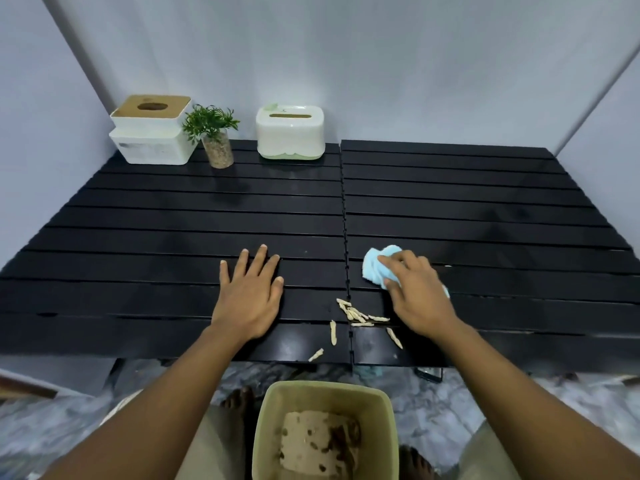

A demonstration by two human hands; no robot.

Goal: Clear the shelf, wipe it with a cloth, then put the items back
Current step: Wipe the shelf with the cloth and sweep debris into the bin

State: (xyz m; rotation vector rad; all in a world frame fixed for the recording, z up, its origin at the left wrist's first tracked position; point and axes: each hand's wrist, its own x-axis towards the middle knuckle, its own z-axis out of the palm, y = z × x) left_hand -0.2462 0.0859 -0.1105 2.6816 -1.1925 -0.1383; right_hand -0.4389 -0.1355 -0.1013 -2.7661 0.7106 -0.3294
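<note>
Wiping stage, about midway by my judgement. The shelf [485, 209] is not fully cleared: a wood-lid box [152, 133], a plant [213, 133] and a green box [290, 133] stand at its back left. My right hand [415, 292] grips the cloth [375, 268], pale blue and bunched, pressed on the slats just right of the centre seam. My left hand [249, 299] lies flat, fingers [259, 261] straight, holding nothing. Crumbs [356, 315] (pale sticks, scattered) remain near the front edge, above the bin [325, 393]. Slats are black and glossy.
</note>
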